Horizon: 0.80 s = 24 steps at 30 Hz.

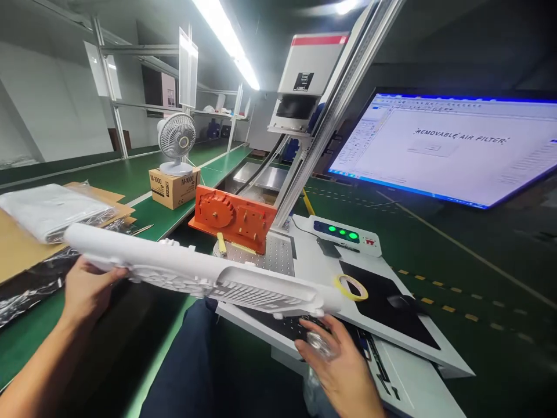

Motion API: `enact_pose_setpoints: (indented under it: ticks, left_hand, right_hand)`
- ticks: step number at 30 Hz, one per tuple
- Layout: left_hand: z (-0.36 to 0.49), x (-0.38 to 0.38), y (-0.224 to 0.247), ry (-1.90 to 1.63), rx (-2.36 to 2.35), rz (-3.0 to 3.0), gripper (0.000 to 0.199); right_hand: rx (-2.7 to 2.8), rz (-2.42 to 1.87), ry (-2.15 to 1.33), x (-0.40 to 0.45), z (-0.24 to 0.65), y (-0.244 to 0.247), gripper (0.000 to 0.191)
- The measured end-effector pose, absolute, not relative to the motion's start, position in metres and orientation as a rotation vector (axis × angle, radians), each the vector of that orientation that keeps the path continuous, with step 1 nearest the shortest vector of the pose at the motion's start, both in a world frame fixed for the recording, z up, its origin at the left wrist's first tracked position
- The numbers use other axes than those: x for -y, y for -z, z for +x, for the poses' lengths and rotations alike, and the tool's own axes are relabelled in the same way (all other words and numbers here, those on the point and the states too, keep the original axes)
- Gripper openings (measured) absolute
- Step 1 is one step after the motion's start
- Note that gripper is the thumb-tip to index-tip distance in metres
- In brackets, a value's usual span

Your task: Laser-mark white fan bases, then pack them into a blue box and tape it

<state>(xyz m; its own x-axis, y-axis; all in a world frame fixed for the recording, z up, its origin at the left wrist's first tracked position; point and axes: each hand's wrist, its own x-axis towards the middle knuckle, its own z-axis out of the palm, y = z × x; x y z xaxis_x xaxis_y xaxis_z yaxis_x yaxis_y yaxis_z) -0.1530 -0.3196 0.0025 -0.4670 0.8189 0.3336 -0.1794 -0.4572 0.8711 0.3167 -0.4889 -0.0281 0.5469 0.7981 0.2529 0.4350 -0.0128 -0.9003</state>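
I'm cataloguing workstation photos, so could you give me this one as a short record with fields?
Left hand: grips one end of the white panel
Right hand: near the panel's other end, clear plastic at its fingers; contact with panel unclear
Beyond panel: orange fixture
At right: yellow tape roll by a black mat
Monitor: reads "REMOVABLE AIR FILTER"
Background: fan on a carton marked M-1000

Upper right of the frame, I read "REMOVABLE AIR FILTER" on the monitor (pixel 448 165). Left of centre, the cardboard box (pixel 174 190) bears "M-1000" on two faces, CE mark on the right.
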Motion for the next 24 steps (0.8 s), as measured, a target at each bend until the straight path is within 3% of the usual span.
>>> enact_pose_setpoints:
  ticks: [4,9,17,24]
  left_hand:
    - [-0.103,0.291,0.012,-1.826,-0.907,0.954,0.060]
    - [-0.071,0.227,0.029,-1.654,-1.022,1.252,0.074]
    - [-0.027,0.089,-0.004,-1.464,-1.318,1.641,0.069]
    - [-0.013,0.032,-0.004,-1.416,-1.416,1.685,0.070]
  right_hand:
    - [1.043,-1.935,-0.206,0.454,0.315,0.028,0.072]
    - [1.092,-2.156,-0.029,0.425,0.345,0.019,0.074]
    - [1.198,-2.347,0.109,0.331,0.373,-0.010,0.067]
    - [1.223,-2.397,0.091,0.264,0.389,-0.008,0.067]
